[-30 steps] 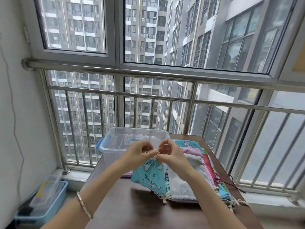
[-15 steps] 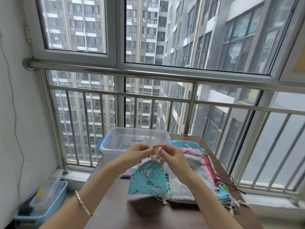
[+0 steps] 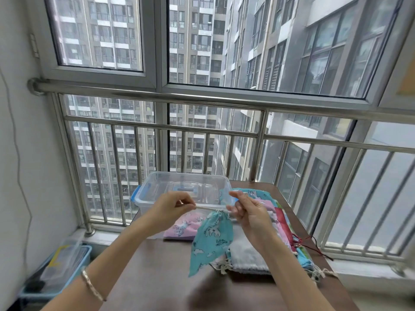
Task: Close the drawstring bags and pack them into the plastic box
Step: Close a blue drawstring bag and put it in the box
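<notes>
A turquoise unicorn-print drawstring bag (image 3: 210, 240) hangs in the air above the brown table (image 3: 157, 277), its mouth gathered tight. My left hand (image 3: 170, 208) pinches the left end of its white cord (image 3: 207, 207). My right hand (image 3: 249, 213) pinches the right end, and the cord runs taut between them. The clear plastic box (image 3: 157, 189) with blue latches stands at the table's far left, just behind my hands. A pile of flat drawstring bags (image 3: 249, 254) lies to the right, and a pink one (image 3: 182, 227) lies in front of the box.
A steel railing (image 3: 202, 99) and windows close off the far side and right of the table. On the floor at lower left stands a blue bin (image 3: 58, 272) holding clear containers. A red cord (image 3: 314, 245) trails off the pile toward the right edge.
My hands have moved apart, pulling the cord out sideways. The turquoise bag's mouth has cinched shut, and the bag has lifted off the pile and now dangles.
</notes>
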{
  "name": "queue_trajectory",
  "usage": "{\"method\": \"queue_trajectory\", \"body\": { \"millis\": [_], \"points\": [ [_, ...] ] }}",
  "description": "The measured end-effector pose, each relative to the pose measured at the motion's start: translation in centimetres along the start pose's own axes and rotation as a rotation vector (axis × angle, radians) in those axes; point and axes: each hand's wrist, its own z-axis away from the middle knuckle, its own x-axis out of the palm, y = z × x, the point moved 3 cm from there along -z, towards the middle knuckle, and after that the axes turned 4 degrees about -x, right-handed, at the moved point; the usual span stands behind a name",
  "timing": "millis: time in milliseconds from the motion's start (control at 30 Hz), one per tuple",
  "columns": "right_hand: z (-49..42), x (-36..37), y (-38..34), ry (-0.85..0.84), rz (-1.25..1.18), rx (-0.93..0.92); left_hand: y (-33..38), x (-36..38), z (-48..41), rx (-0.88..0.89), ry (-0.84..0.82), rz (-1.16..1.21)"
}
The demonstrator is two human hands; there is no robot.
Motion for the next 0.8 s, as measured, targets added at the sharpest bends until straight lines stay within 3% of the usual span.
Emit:
{"method": "queue_trajectory", "body": {
  "millis": [67, 233, 367, 467, 633, 800],
  "points": [
    [0.1, -0.3, -0.2, -0.017, 0.11, 0.014, -0.1, -0.2, 0.2, 0.036, 0.003, -0.079],
    [0.4, 2.0, -0.8, -0.204, 0.839, 0.014, 1.1, 0.1, -0.2, 0.299, 0.227, -0.425],
    [0.9, 3.9, -0.4, -0.438, 1.066, 0.109, 3.4, 0.5, -0.1, 0.336, 0.272, -0.468],
    [1.0, 4.5, -0.4, -0.455, 1.088, 0.069, 4.4, 1.3, -0.3, 0.245, 0.224, -0.396],
    [0.9, 3.9, -0.2, -0.353, 0.848, 0.063, 2.8, 3.2, -0.5, 0.021, -0.068, 0.051],
    [1.0, 3.1, 0.0, -0.252, 0.694, 0.026, 1.4, 3.1, -0.2, 0.005, -0.057, 0.188]
  ]
}}
